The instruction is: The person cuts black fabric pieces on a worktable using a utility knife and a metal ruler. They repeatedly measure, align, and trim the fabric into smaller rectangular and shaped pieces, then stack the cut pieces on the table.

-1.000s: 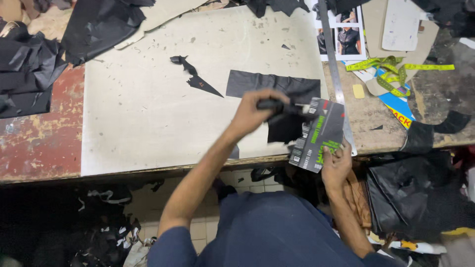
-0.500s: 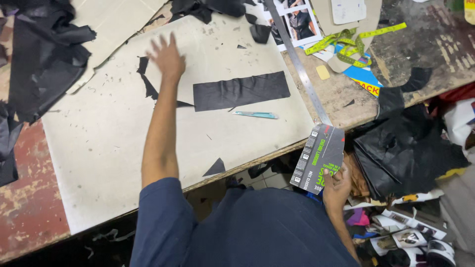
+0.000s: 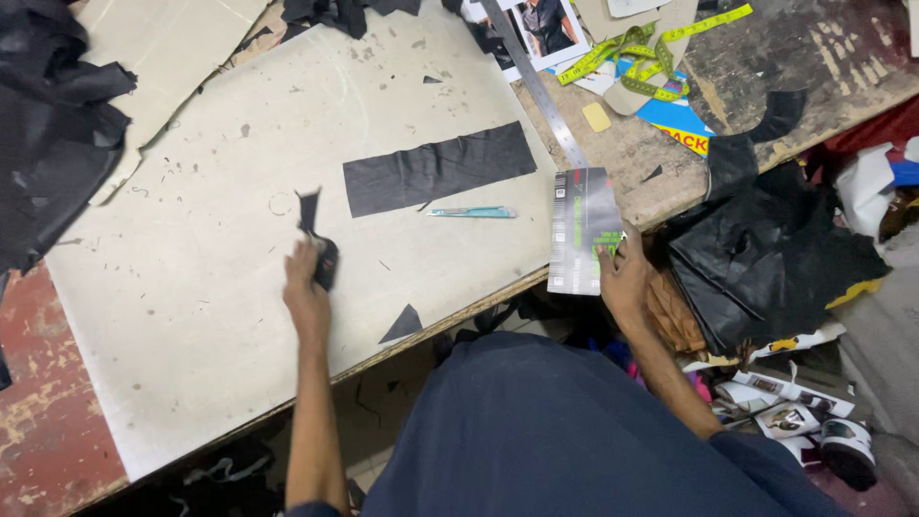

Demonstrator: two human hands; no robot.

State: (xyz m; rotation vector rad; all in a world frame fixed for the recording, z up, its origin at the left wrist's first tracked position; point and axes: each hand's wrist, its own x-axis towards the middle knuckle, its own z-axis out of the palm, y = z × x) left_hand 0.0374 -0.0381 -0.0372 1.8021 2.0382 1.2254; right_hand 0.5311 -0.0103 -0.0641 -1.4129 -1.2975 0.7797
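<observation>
My left hand rests on the pale cutting board and grips small black fabric scraps. My right hand holds a flat dark printed card at the table's front edge. A long black fabric strip lies on the board between the two hands. Just below the strip lies a light blue utility knife. A small black triangle offcut sits near the board's front edge.
A steel ruler runs along the board's right side. A yellow tape measure, photos and a blue sheet lie at the back right. Black fabric is heaped at the left, black leather hangs off the right.
My left hand pulled back from the far side of the board toward me and closed on black scraps. The card stayed in my right hand at the table edge.
</observation>
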